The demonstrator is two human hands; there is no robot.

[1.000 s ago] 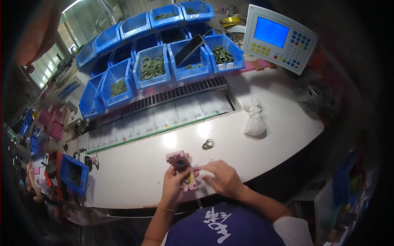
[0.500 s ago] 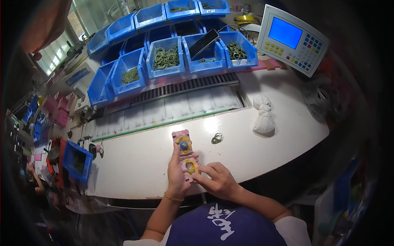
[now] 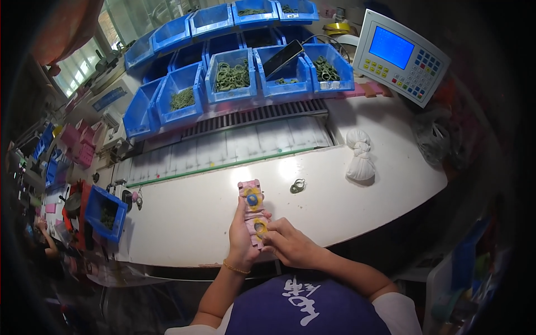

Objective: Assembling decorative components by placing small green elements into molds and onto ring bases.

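Pink and yellow, the 2-part block point(image 3: 253, 210) lies unfolded in the left hand point(image 3: 240, 239), over the near side of the white table point(image 3: 178, 234). On my feed the left thumb runs up its left edge and fingertips curl past the right edge by the joint between the 2 halves, so I read the hold as firm. The far half carries a blue round spot point(image 3: 252, 199) in a yellow patch; the near half has a round hollow point(image 3: 259, 227) ringed in yellow.

What counts from my seat is the side: the right hand point(image 3: 290, 243) is to the block's right, with the near half just left of its fingertips. The block's long axis points away from the wearer, far end leaning slightly left; the right forearm point(image 3: 354, 273) slants in across that line from the lower right. Right thumb and finger are drawn close together and seem to touch the block beside the hollow; I can't make out whether anything small is pinched there. Beyond the right hand, 1 green ringed piece point(image 3: 298, 186) rests on the table, apart from the block.
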